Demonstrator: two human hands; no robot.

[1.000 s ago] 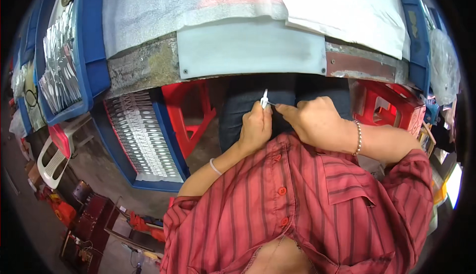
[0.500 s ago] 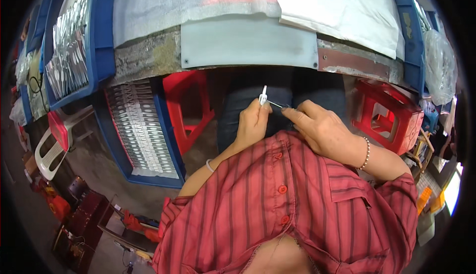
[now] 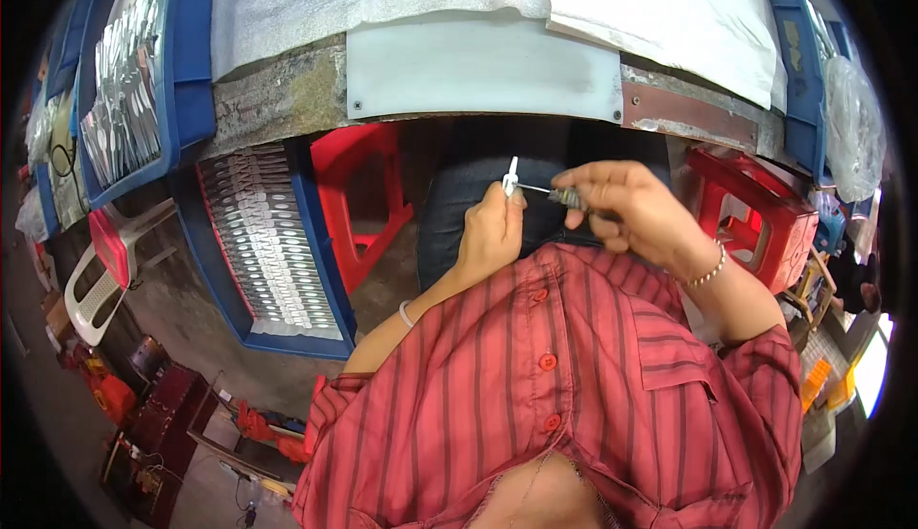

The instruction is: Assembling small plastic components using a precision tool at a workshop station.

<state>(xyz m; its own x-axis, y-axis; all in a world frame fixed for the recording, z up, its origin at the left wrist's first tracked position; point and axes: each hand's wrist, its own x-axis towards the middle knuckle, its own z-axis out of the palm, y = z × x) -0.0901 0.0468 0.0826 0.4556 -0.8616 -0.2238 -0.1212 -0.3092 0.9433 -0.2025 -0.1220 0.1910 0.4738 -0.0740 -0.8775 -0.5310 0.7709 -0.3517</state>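
Observation:
In front of my lap my left hand [image 3: 492,232] pinches a small white piece with a narrow pointed end [image 3: 512,175] sticking up past thumb and fingers. Its lower part is hidden by the fingertips. From the right, my right hand [image 3: 631,204] holds a small screwdriver [image 3: 564,196] by its ridged grey handle, fingers loosely around it. The thin metal shaft lies sideways, its tip against the white piece just above my left thumb.
Ahead is a worktable edge with a pale plate [image 3: 483,65], under white cloths [image 3: 660,12]. At left, a blue crate [image 3: 296,345] holds rows of silvery pieces; another blue crate [image 3: 194,79] stands above it. Red stools [image 3: 382,213] stand either side of my legs.
My right hand has turned and its fingers have opened out around the screwdriver, so the grey handle now shows. The left hand still holds the white piece, slightly higher in view.

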